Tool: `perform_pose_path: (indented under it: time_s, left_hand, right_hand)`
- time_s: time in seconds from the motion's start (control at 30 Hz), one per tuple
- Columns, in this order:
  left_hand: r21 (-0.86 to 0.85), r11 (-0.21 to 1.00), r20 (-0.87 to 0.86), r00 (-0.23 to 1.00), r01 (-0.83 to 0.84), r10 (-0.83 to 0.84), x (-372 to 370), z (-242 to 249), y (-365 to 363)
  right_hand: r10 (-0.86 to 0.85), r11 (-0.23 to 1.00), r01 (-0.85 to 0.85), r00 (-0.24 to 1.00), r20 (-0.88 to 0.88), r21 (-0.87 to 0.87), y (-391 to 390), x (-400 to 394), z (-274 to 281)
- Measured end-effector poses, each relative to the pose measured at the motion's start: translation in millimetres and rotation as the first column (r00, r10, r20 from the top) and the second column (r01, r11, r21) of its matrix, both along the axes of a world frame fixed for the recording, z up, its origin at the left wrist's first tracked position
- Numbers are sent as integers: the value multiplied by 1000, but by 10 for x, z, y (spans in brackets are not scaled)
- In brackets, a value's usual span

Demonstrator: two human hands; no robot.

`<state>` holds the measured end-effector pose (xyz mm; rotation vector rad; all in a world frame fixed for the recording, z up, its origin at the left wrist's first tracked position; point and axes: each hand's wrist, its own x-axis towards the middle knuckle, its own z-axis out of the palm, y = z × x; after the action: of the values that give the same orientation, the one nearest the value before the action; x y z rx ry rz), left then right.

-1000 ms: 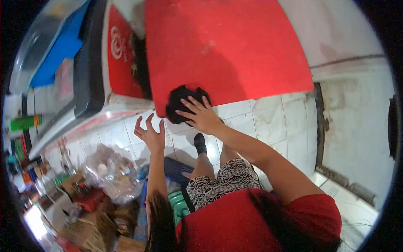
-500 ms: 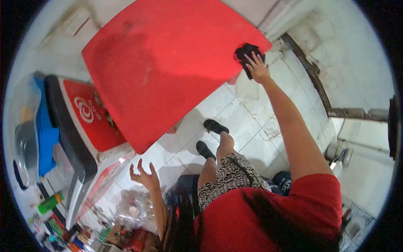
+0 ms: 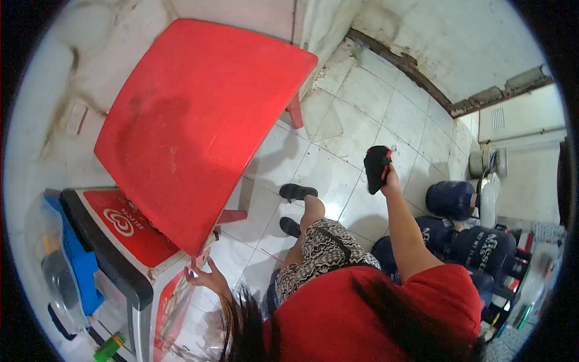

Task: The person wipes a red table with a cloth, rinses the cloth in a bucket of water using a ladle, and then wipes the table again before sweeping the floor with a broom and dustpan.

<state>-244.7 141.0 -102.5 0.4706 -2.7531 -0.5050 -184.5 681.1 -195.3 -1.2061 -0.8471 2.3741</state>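
Note:
My right hand (image 3: 392, 180) grips a bunched black cloth (image 3: 377, 169) with a bit of red showing, held out over the tiled floor, away from the table. The red plastic table (image 3: 205, 114) is to my left, its top marked with faint smudges and the shadow of my head. My left hand (image 3: 208, 279) is open, fingers apart, right at the table's near corner.
A red-topped ice cream freezer (image 3: 129, 229) stands beside the table, with a blue container (image 3: 84, 265) on it. Several dark blue gas cylinders (image 3: 449, 200) stand on the right. White tiles (image 3: 338, 163) cover the floor; a green can (image 3: 110, 348) is at lower left.
My right hand has lifted the black cloth off the table's far right corner and drawn it back over the floor. My left hand has come up to the near corner. The view has turned right.

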Motion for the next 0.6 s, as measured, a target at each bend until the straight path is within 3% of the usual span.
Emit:
perform_pose_path:
  time_s: [0.03,0.07,0.1,0.23,0.33,0.4,0.43,0.5,0.6]
  left_hand:
    - [20,998,-31,998,62,-61,-103,-17,22]
    - [145,986,-65,995,82,-73,-228,-153,7]
    - [143,984,-71,993,105,-96,-325,-63,120]
    - [-28,977,-200,957,210,-211,-729,332,463]
    - [95,975,-346,925,203,-159,-1058,302,441]
    - [-93,988,-363,920,125,-151,-1166,389,388]
    - [-108,990,-376,918,89,-124,-1185,387,327]
    - [-147,972,-157,966,183,-206,-1237,310,191]
    - [-159,972,-224,953,171,-204,-1114,452,199]
  right_hand:
    - [-49,994,33,988,-147,-107,-56,50,275]
    - [-43,993,12,960,-277,-113,-71,42,453]
    - [-37,993,-10,915,-402,-114,-75,-9,634]
    - [-163,986,109,767,-621,-125,-211,-311,1499]
    - [-187,980,181,726,-662,-79,-254,-388,1644]
    - [-164,981,186,696,-699,-46,-233,-475,1721]
    - [-140,986,163,681,-719,-37,-249,-535,1739]
    - [-70,996,90,644,-762,-16,-309,-661,1772]
    - [19,1000,-6,567,-823,19,-356,-928,1818]
